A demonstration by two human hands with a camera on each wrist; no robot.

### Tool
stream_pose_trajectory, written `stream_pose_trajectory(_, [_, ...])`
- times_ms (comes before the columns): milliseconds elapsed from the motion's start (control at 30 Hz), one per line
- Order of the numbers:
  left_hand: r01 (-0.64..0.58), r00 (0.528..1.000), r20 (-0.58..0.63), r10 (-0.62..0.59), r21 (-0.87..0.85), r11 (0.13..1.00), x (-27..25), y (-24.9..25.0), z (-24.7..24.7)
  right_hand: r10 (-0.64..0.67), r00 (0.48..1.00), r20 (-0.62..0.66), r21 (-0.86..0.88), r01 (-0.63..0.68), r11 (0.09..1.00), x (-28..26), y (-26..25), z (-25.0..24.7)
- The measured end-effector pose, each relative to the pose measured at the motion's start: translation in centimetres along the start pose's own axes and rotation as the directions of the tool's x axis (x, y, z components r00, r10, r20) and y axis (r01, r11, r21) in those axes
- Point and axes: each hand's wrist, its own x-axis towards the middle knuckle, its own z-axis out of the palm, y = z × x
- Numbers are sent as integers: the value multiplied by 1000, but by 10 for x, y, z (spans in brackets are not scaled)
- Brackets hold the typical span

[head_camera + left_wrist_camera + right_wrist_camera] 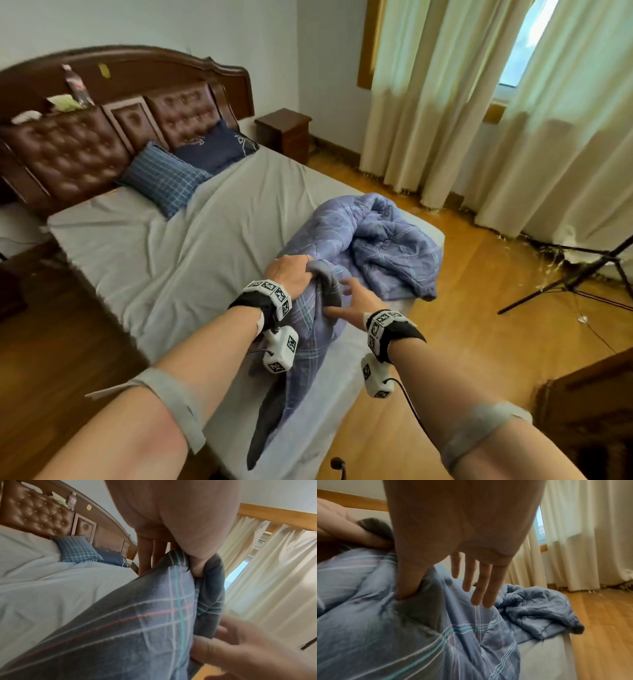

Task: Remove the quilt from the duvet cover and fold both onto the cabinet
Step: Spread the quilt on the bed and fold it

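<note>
Left hand (291, 272) grips bunched duvet cover (308, 329), right hand (356, 298) spread beside it; quilt (383, 240) on bed looks soft, light, floppy, so grab corners.

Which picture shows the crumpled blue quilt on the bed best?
The head view: the whole quilt lies bunched at the bed's foot corner, beyond both hands. The right wrist view shows part of it past the fingers. The left wrist view shows only the plaid duvet cover, not the quilt.

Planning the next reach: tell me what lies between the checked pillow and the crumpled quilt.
Only bare grey sheet between checked pillow and quilt, per the head view.
</note>
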Motion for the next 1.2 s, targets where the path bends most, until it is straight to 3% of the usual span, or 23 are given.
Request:
stream_pose_trajectory(100, [56, 998, 12, -55, -16, 998, -3, -7, 0, 31, 993, 111, 32, -35, 999, 5, -3, 23])
stream_pose_trajectory(200, [86, 996, 9, -86, -33, 996, -5, -17, -4, 35, 991, 131, 59, -43, 997, 7, -11, 44])
stream_pose_trajectory(300, [86, 996, -7, -87, -73, 994, -1, -34, -17, -24, 973, 232, 230, -30, 973, 3, -32, 46])
stream_pose_trajectory(367, [97, 995, -24, -100, -124, 988, 0, -47, -24, -4, 967, 253, 255, -63, 965, 1, -45, 51])
stream_pose_trajectory(533, [62, 998, 12, -61, -206, 977, -1, -104, -45, 162, 986, -36, -137, -166, 977, 21, -87, 83])
stream_pose_trajectory(633, [-9, 999, 48, 19, -200, 980, -4, -157, -51, 211, 959, -188, -196, -247, 949, 21, -120, 105])
stream_pose_trajectory(767, [-72, 990, 109, 92, -172, 982, -8, -233, -54, 311, 903, -296, -259, -390, 884, 12, -173, 137])
stream_pose_trajectory(967, [-244, 941, 208, 266, -127, 961, -5, -307, -72, 378, 833, -403, -264, -502, 824, -12, -238, 170])
stream_pose_trajectory(1200, [-390, 882, 297, 365, 26, 921, -32, -349, -87, 414, 826, -383, -192, -510, 839, -41, -272, 203])
